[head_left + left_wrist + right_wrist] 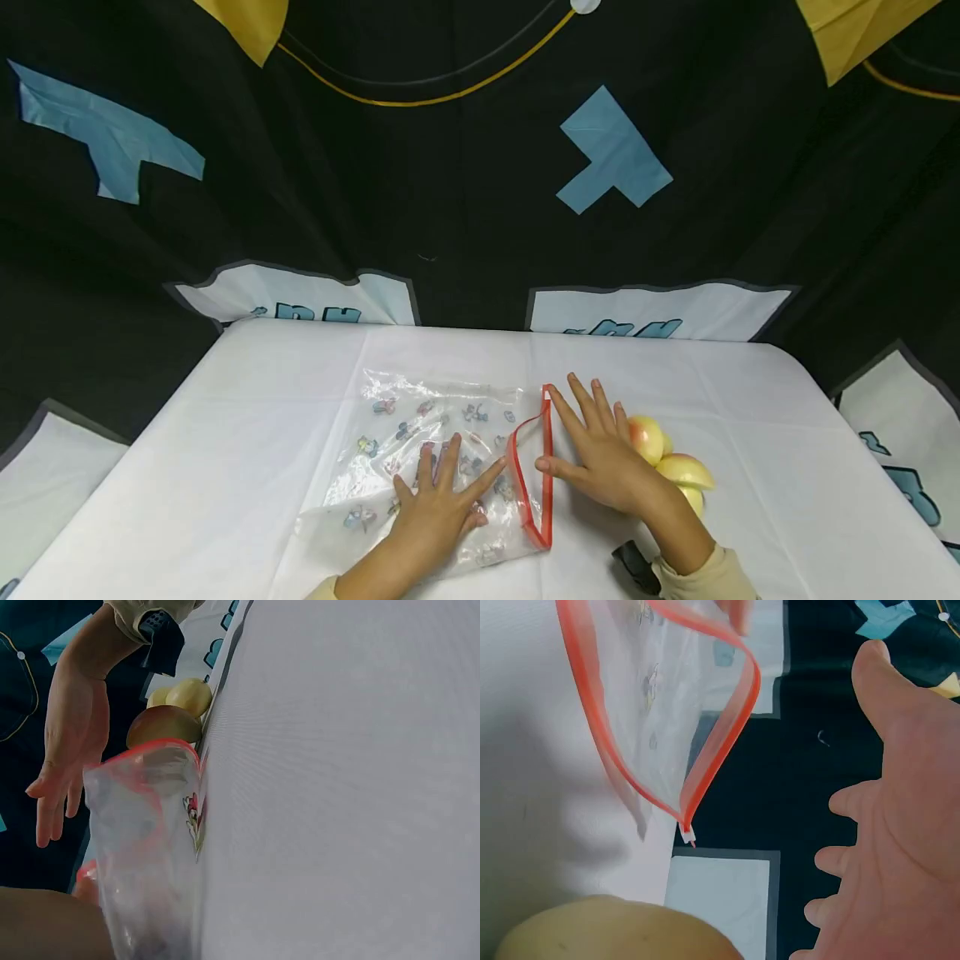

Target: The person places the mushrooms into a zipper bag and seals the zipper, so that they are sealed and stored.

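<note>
From where I stand, I see a transparent plastic bag with small coloured printed figures (461,421) lying on a table covered with white cloth (225,433). Its mouth is edged with a red plastic strip (547,467) and is turned to the person's right side. This mouth is gaping: the two sides of the strip are well apart in the middle and meet at the corner.

The person's left hand (435,517) is over the bag, palm down, with the fingers spread. It pinches nothing, and how strongly it presses I cannot tell. The right hand (603,462) is also spread wide, with the thumb and forefinger just beside the red strip. Whether these fingertips touch it, I cannot tell; this hand holds nothing.

Close to the right hand, on its outer side, is a small group of rounded yellow fruits with reddish blush (686,471). A black object (636,567) is next to the beige right sleeve (705,579). Behind the table hangs a black cloth (450,208) with light blue shapes (615,154).
</note>
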`<act>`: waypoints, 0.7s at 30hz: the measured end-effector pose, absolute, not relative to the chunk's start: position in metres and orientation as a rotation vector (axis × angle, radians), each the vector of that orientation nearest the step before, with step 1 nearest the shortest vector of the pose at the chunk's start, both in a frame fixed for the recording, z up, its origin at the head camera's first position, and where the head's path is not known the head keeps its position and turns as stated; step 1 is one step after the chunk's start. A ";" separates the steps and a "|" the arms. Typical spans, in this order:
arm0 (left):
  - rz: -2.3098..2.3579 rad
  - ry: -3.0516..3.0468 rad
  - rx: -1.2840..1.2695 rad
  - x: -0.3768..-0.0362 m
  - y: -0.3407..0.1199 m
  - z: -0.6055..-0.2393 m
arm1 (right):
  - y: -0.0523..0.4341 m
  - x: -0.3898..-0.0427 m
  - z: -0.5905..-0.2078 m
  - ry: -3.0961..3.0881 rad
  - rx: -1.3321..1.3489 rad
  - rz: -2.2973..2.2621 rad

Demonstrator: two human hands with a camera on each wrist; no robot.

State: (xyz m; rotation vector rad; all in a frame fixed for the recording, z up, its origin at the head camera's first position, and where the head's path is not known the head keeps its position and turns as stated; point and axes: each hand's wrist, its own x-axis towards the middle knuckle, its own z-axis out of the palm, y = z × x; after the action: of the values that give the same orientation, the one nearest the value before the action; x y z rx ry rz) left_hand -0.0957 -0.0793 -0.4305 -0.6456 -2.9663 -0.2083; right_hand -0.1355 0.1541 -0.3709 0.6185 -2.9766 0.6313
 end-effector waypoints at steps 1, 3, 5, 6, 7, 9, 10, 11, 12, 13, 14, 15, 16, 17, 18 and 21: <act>-0.192 -2.969 -0.663 -0.096 -0.080 -0.430 | 0.154 -0.136 -0.371 -2.980 0.616 0.630; -0.180 -2.981 -0.689 -0.095 -0.080 -0.428 | 0.155 -0.136 -0.370 -2.988 0.607 0.618; -0.176 -2.988 -0.712 -0.096 -0.081 -0.426 | 0.157 -0.137 -0.368 -2.998 0.595 0.597; -0.180 -2.976 -0.719 -0.097 -0.081 -0.425 | 0.158 -0.137 -0.367 -3.004 0.583 0.598; -0.197 -2.967 -0.718 -0.098 -0.082 -0.424 | 0.160 -0.138 -0.366 -3.005 0.571 0.601; -0.221 -2.945 -0.708 -0.100 -0.082 -0.424 | 0.164 -0.140 -0.364 -3.020 0.540 0.603; -0.234 -2.932 -0.700 -0.102 -0.082 -0.424 | 0.166 -0.141 -0.363 -3.028 0.523 0.606; -0.255 -2.924 -0.693 -0.103 -0.083 -0.424 | 0.169 -0.142 -0.362 -3.037 0.505 0.610; -0.276 -2.921 -0.680 -0.104 -0.083 -0.424 | 0.172 -0.143 -0.361 -3.048 0.488 0.614; -0.299 -2.919 -0.664 -0.104 -0.083 -0.424 | 0.175 -0.144 -0.360 -3.059 0.473 0.613; -0.320 -2.915 -0.650 -0.105 -0.083 -0.424 | 0.178 -0.144 -0.359 -3.073 0.457 0.611; -0.349 -2.908 -0.637 -0.105 -0.083 -0.424 | 0.181 -0.145 -0.358 -3.081 0.445 0.608; -0.369 -2.904 -0.619 -0.106 -0.082 -0.424 | 0.184 -0.146 -0.358 -3.088 0.432 0.607; -0.388 -2.897 -0.597 -0.106 -0.082 -0.425 | 0.186 -0.147 -0.357 -3.092 0.422 0.609; -0.403 -2.889 -0.575 -0.107 -0.081 -0.426 | 0.189 -0.147 -0.356 -3.096 0.413 0.614; -0.397 -2.855 -0.532 -0.107 -0.079 -0.428 | 0.194 -0.148 -0.354 -3.100 0.393 0.634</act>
State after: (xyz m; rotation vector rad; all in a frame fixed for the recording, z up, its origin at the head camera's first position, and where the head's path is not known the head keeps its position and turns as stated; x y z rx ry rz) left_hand -0.1075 -0.0794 -0.4284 -0.5325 -2.8550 -0.3970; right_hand -0.1483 0.1940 -0.3544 0.3928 -3.0998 0.6340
